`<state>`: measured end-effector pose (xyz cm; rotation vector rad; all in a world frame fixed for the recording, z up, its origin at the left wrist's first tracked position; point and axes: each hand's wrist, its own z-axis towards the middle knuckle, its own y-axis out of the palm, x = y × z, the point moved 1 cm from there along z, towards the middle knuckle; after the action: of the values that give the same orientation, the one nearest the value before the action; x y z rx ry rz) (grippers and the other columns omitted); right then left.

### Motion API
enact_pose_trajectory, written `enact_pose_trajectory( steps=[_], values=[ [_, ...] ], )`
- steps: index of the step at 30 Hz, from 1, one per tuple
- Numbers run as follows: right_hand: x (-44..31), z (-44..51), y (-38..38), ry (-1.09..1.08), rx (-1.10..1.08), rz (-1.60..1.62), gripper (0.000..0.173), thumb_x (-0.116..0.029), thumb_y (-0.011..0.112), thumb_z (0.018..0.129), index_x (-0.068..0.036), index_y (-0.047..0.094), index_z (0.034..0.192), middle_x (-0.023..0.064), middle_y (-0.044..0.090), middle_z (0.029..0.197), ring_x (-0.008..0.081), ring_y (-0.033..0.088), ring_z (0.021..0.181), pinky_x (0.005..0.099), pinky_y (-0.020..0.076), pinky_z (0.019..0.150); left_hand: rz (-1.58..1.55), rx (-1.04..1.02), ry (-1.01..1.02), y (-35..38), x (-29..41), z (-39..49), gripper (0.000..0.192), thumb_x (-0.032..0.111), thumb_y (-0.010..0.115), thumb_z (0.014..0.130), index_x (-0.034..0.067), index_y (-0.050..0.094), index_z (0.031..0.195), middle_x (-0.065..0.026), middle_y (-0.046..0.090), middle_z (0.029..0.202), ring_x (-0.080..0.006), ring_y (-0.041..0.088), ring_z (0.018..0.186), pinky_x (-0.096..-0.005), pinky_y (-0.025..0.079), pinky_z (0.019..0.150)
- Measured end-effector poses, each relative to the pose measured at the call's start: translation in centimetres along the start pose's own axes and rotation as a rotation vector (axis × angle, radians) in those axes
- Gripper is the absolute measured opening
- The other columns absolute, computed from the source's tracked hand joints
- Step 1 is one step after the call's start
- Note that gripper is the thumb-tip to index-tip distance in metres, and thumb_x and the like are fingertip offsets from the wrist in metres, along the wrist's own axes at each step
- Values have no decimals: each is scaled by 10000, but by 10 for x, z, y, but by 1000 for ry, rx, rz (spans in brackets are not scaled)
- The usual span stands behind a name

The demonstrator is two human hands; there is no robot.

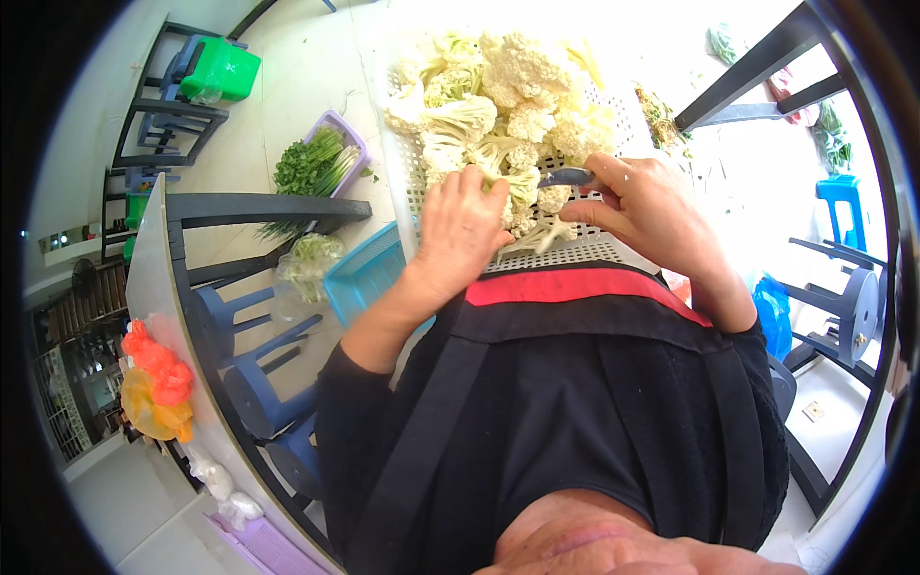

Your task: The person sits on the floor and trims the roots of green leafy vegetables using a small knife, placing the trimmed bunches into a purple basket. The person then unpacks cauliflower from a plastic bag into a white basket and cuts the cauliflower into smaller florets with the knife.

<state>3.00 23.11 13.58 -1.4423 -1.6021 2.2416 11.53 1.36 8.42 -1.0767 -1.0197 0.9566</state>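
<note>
Cauliflower pieces [528, 68] are heaped in a white perforated plastic basket [413, 180] in front of me. At the basket's near side, my left hand [463, 219] is closed around a cauliflower floret [521, 185]. My right hand [636, 205] grips a knife by its handle, and the dark curved blade [564, 177] touches or nearly touches that floret. Below the blade, between my hands, a small floret with a pale stalk [540, 237] lies near the basket's edge.
Left of the basket are a blue plastic basket [370, 269], a bagged vegetable [313, 262] and a purple basket [352, 154] of leafy greens [309, 165]. Tables with dark legs and blue stools [262, 399] stand on both sides. A blue plastic bag [771, 316] is at right.
</note>
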Motion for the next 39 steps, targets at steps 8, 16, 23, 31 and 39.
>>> enact_pose_trajectory(
  steps=[8, 16, 23, 31, 39],
  values=[
    [-10, 8, -7, 189, 13, 201, 314, -278, 721, 904, 4, 588, 869, 65, 532, 616, 156, 471, 550, 323, 398, 544, -549, 2, -172, -30, -47, -13, 293, 69, 726, 701, 74, 648, 983, -96, 649, 1154, -203, 639, 991, -344, 479, 832],
    [-20, 23, 0, 158, 113, 445, 368, -360, 549, 1027, -24, 565, 878, -27, 445, 678, 58, 399, 658, 256, 369, 576, -2010, 222, -157, -35, -47, -4, 635, -59, 599, 833, 12, 420, 1437, -222, 576, 1317, -328, 610, 1176, -447, 483, 1026],
    [-26, 36, -7, 49, 328, 199, 318, -312, 593, 984, -5, 662, 941, 168, 700, 814, 331, 648, 663, 401, 483, 601, -1986, 142, -131, -15, -7, 16, 660, 212, 806, 816, 11, 514, 1374, -227, 597, 1273, -272, 636, 1056, -372, 495, 953],
    [-28, 39, 3, 31, 303, 267, 360, -345, 585, 987, -2, 650, 901, 156, 662, 718, 350, 629, 638, 413, 474, 582, -2101, 201, -70, -13, 3, 16, 630, 195, 789, 835, -14, 515, 1362, -198, 615, 1266, -253, 636, 1069, -364, 503, 951],
    [-34, 25, 21, 7, 173, 392, 310, -289, 551, 1010, -6, 616, 900, 177, 581, 650, 286, 562, 575, 400, 438, 559, -2003, 348, -96, -10, 5, 19, 532, -38, 718, 839, -34, 532, 1338, -121, 619, 1273, -171, 598, 1149, -301, 518, 950]
  ],
)
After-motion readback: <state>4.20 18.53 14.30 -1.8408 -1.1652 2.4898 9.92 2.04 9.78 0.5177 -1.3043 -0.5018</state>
